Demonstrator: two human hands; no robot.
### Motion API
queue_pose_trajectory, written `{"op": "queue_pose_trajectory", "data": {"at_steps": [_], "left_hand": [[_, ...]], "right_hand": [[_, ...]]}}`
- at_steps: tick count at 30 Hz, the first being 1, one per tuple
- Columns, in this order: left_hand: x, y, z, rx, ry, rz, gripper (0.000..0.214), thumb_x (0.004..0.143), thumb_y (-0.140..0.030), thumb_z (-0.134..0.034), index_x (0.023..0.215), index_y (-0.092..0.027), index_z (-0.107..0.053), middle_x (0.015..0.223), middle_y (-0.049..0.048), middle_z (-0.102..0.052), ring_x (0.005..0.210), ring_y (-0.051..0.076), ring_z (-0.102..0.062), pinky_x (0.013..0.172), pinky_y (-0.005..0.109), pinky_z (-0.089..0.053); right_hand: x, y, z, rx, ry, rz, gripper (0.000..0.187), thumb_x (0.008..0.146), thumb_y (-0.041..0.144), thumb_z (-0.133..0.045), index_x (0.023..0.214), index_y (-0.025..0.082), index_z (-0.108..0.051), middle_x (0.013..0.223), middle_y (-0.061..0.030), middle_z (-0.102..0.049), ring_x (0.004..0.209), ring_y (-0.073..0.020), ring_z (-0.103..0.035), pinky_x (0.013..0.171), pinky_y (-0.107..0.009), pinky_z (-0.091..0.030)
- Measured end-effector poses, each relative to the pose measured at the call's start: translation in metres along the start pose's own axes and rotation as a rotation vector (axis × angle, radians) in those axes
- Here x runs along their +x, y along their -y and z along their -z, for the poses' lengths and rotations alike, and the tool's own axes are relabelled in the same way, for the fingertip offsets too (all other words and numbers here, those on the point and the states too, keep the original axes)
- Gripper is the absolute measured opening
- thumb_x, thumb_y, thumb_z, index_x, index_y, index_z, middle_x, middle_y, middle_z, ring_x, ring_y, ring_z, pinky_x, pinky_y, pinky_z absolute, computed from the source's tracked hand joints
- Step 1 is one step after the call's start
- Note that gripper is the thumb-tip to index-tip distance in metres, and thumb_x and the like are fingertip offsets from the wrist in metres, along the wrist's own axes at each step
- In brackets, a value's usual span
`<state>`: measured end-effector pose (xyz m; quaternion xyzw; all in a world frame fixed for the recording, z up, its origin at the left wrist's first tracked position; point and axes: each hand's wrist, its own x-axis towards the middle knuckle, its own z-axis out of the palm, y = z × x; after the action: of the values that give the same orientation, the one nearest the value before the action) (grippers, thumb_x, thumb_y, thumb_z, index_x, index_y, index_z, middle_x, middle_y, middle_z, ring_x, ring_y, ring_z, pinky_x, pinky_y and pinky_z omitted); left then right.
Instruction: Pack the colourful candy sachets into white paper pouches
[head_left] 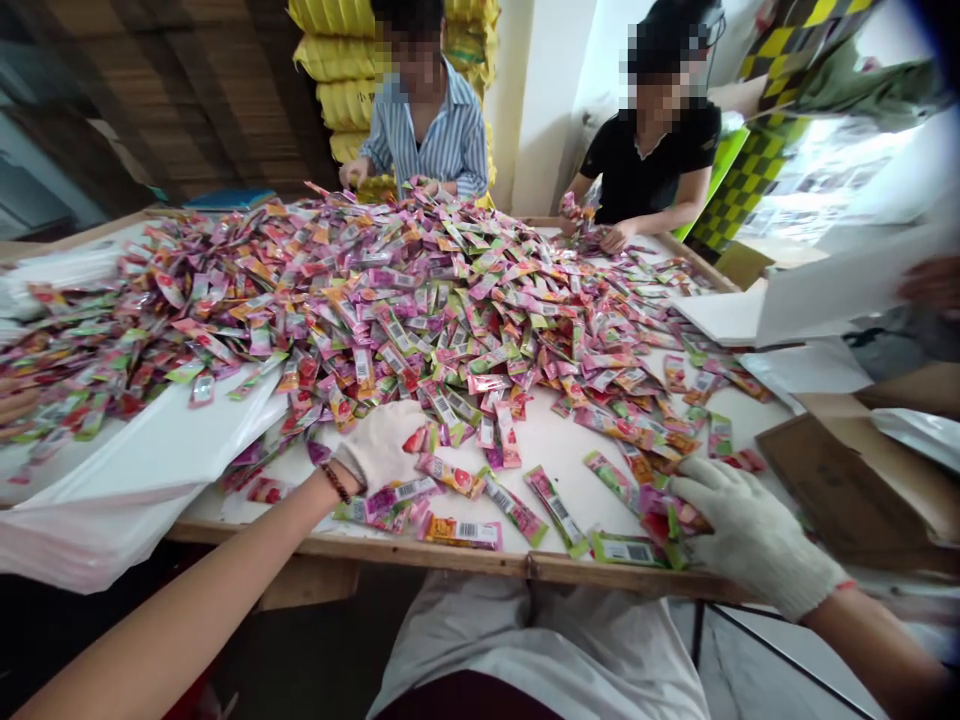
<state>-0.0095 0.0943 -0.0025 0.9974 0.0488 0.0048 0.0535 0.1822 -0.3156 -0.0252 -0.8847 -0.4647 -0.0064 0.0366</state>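
Observation:
A big heap of small pink, green and orange sachets (420,290) covers the white table (555,440). My left hand (384,442), in a white knit glove, rests on the near edge of the heap with fingers curled over a few sachets. My right hand (739,525), also gloved, lies at the table's front right with fingers closed around a small bunch of sachets (664,515). Loose sachets (525,505) lie between my hands near the wooden front rim (465,558).
Two other people sit at the far side, one in a striped shirt (427,130), one in black (652,150), both handling sachets. White sheets (135,470) hang off the left. A cardboard box (855,480) and white paper (825,290) stand at the right.

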Motion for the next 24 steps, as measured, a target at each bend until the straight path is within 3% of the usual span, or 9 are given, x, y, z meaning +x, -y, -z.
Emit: {"op": "queue_pose_trajectory", "data": {"at_steps": [3,6,8,10,12,15,17,20,24], "left_hand": [[-0.006,-0.004,0.006,-0.135,0.034,0.008,0.014,0.075,-0.022,-0.053,0.087,-0.017,-0.058,0.080,0.0017,-0.059,0.070,0.014,-0.055,0.068,0.025,-0.043],[-0.003,-0.023,-0.004,-0.163,0.121,-0.083,0.016,0.079,-0.019,-0.048,0.091,-0.017,-0.058,0.084,0.0030,-0.062,0.073,0.015,-0.057,0.070,0.025,-0.044],[0.005,-0.038,-0.017,-0.089,0.193,-0.140,0.016,0.078,-0.022,-0.051,0.090,-0.017,-0.059,0.086,0.0057,-0.064,0.075,0.018,-0.060,0.069,0.028,-0.045],[0.015,-0.049,-0.027,0.007,0.257,-0.165,0.017,0.077,-0.025,-0.053,0.089,-0.018,-0.062,0.086,0.0083,-0.064,0.075,0.022,-0.062,0.067,0.031,-0.045],[0.023,-0.052,-0.029,0.069,0.254,-0.172,0.016,0.077,-0.029,-0.053,0.084,-0.018,-0.063,0.087,0.0102,-0.064,0.076,0.025,-0.062,0.065,0.034,-0.045],[0.023,-0.043,-0.015,0.036,0.140,-0.156,0.014,0.074,-0.030,-0.055,0.076,-0.018,-0.061,0.087,0.0089,-0.063,0.078,0.024,-0.061,0.067,0.033,-0.044],[0.015,-0.032,0.000,-0.048,0.099,-0.067,0.011,0.074,-0.028,-0.054,0.078,-0.019,-0.059,0.081,0.0051,-0.062,0.073,0.019,-0.058,0.064,0.029,-0.041],[-0.004,-0.019,0.016,-0.123,0.132,0.125,0.013,0.077,-0.029,-0.052,0.084,-0.020,-0.057,0.074,0.0012,-0.062,0.065,0.016,-0.055,0.061,0.026,-0.038],[-0.021,-0.018,0.000,-0.054,0.215,0.295,0.023,0.073,-0.036,-0.057,0.091,-0.020,-0.056,0.077,0.0041,-0.064,0.067,0.020,-0.059,0.058,0.028,-0.037]], "right_hand": [[0.012,0.042,0.013,0.280,-0.086,-0.083,0.024,0.067,0.019,-0.059,0.090,0.019,-0.064,0.101,-0.0128,-0.067,0.093,-0.0270,-0.061,0.081,-0.036,-0.047],[0.033,0.108,0.010,0.684,0.020,-0.209,0.019,0.080,0.031,-0.054,0.094,0.020,-0.058,0.081,-0.0029,-0.067,0.067,-0.0164,-0.061,0.061,-0.026,-0.047],[0.049,0.148,-0.001,0.696,0.140,-0.232,0.017,0.079,0.027,-0.052,0.093,0.021,-0.057,0.075,-0.0016,-0.065,0.064,-0.0152,-0.060,0.058,-0.024,-0.044],[0.063,0.173,-0.014,0.518,0.236,-0.260,0.025,0.073,0.024,-0.056,0.097,0.020,-0.058,0.081,-0.0055,-0.068,0.072,-0.0188,-0.063,0.061,-0.026,-0.042],[0.074,0.181,-0.025,0.341,0.312,-0.256,0.030,0.068,0.022,-0.057,0.098,0.018,-0.060,0.089,-0.0108,-0.069,0.080,-0.0233,-0.064,0.064,-0.028,-0.042],[0.079,0.173,-0.028,0.271,0.372,-0.181,0.027,0.067,0.020,-0.057,0.094,0.018,-0.063,0.095,-0.0123,-0.069,0.086,-0.0237,-0.064,0.068,-0.028,-0.041],[0.079,0.164,-0.022,0.286,0.360,-0.123,0.029,0.065,0.018,-0.059,0.094,0.018,-0.064,0.100,-0.0105,-0.068,0.089,-0.0216,-0.062,0.071,-0.027,-0.040],[0.079,0.158,-0.010,0.341,0.337,-0.123,0.035,0.066,0.018,-0.060,0.101,0.020,-0.064,0.098,-0.0076,-0.068,0.086,-0.0188,-0.061,0.070,-0.025,-0.040],[0.089,0.176,-0.010,0.411,0.342,-0.110,0.032,0.072,0.028,-0.059,0.103,0.020,-0.060,0.086,-0.0061,-0.069,0.075,-0.0187,-0.062,0.063,-0.025,-0.040]]}}
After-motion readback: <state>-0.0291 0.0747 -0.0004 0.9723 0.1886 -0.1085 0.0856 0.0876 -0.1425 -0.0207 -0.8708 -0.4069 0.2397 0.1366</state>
